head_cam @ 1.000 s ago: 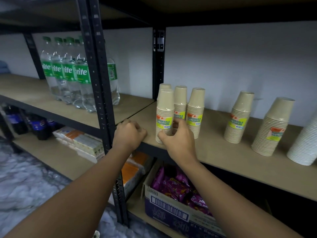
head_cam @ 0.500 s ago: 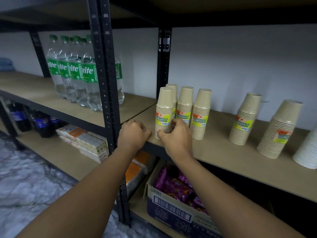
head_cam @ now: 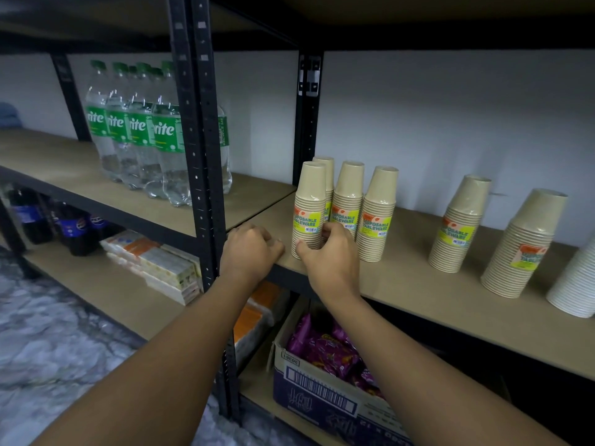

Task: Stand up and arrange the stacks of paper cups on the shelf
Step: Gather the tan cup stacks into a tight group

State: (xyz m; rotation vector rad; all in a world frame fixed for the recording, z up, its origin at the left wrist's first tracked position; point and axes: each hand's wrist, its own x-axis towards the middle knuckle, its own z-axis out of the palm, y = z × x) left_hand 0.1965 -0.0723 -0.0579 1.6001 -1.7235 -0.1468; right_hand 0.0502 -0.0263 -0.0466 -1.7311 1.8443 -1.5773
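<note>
The front cup stack [head_cam: 309,207] is held near its bottom by the right hand [head_cam: 333,255], with the thumb and fingers curled round it. The stack is stood upright at the left end of the shelf [head_cam: 418,294], just beside three more stacks [head_cam: 376,214]. The left hand [head_cam: 251,252] is rested on the shelf's front edge, fingers curled into a fist. Both arms are stretched forward.

Tan cup stacks [head_cam: 346,201], yellow-green labels; white cups [head_cam: 576,284]; purple packets [head_cam: 325,349]
</note>
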